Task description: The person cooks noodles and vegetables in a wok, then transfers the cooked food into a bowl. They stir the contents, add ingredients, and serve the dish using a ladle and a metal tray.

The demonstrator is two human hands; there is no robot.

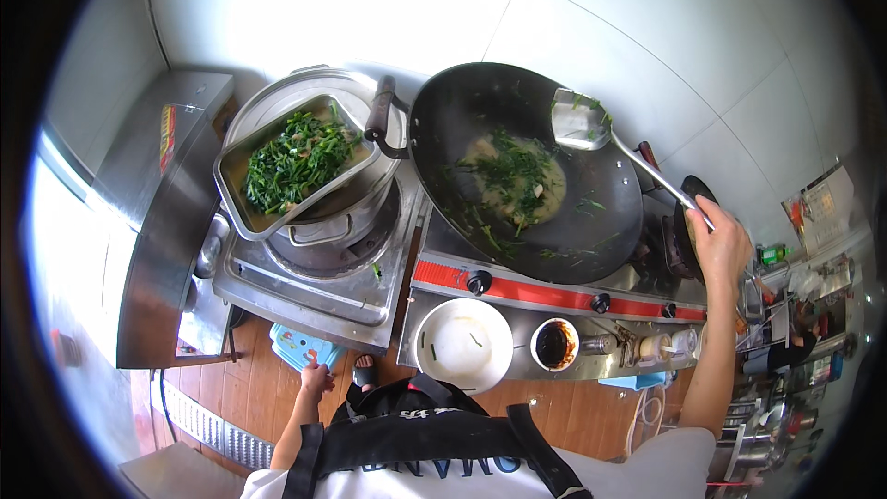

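Observation:
My right hand [722, 239] is closed around the handle of a metal wok spatula [581, 119], whose blade is over the right rear part of a large dark wok [596, 235]. Chopped greens in pale broth [513, 177] lie in the bottom of the wok, with bits of leaf stuck to its wall. To the left, a rectangular metal tray [239, 211] heaped with cooked greens [298, 163] rests tilted on a lidded metal pot [326, 229]. My left hand [317, 378] hangs low near my body, fingers curled; whether it holds anything is unclear.
A white bowl [463, 346] with a few green scraps and a bowl of dark sauce [554, 344] stand on the front ledge beside seasoning jars [655, 348]. Control knobs [479, 282] line the red stove front. A steel cabinet [163, 222] stands left. Another person [790, 352] is far right.

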